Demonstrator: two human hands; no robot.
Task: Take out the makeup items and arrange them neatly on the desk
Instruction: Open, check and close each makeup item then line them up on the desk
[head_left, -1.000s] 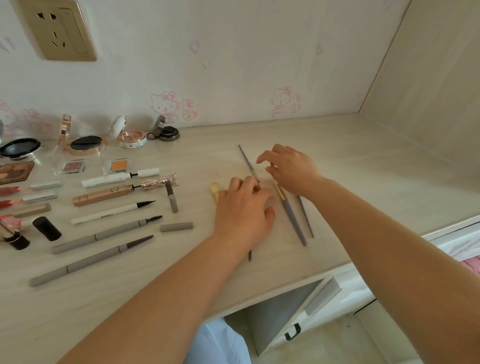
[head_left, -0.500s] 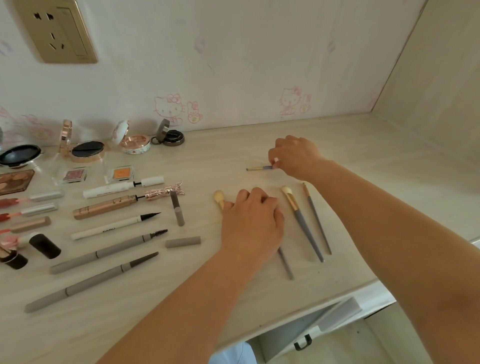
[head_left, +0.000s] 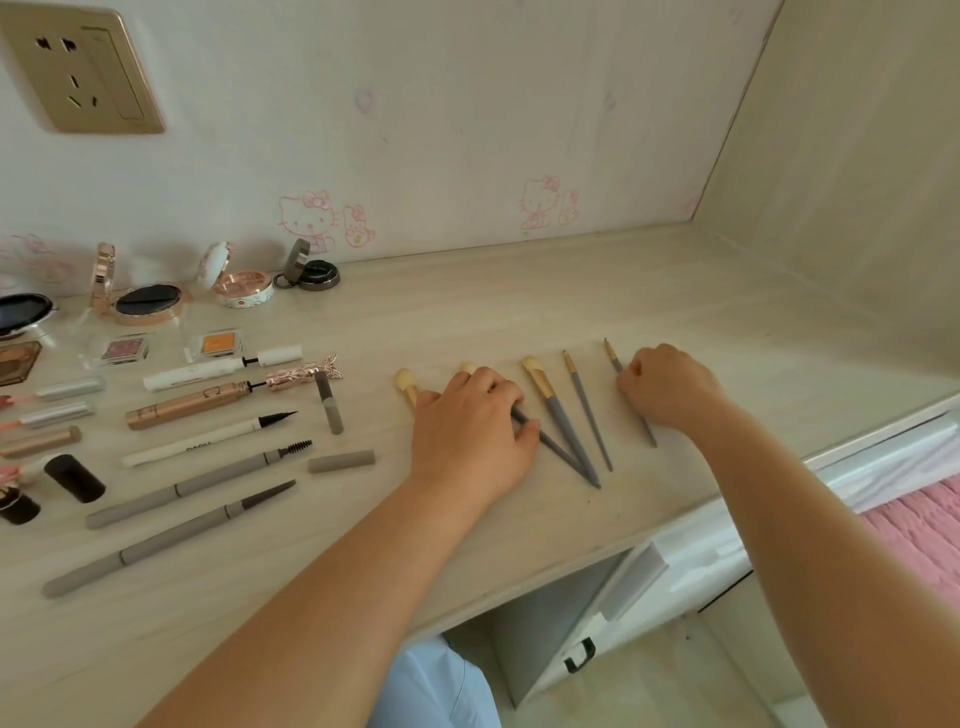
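Several grey-handled makeup brushes lie in a row on the pale wooden desk (head_left: 519, 291). My left hand (head_left: 470, 431) rests palm down over two fluffy-tipped brushes (head_left: 404, 384), covering most of their handles. To its right lie a gold-ferruled flat brush (head_left: 558, 415) and a thin brush (head_left: 587, 410), both untouched. My right hand (head_left: 662, 387) is closed around the thinnest brush (head_left: 613, 356), which lies on the desk at the right end of the row, its tip pointing away from me.
Pencils, eyeliners, mascara (head_left: 187, 402) and loose caps (head_left: 340, 461) lie in rows on the left. Open compacts (head_left: 244, 288) and palettes stand along the wall. A wall socket (head_left: 78, 67) is upper left. The desk edge and a drawer (head_left: 634, 577) are at front right.
My right hand brought the thin brush from the far middle of the desk to the right end of the row. My left hand stayed on the fluffy brushes.
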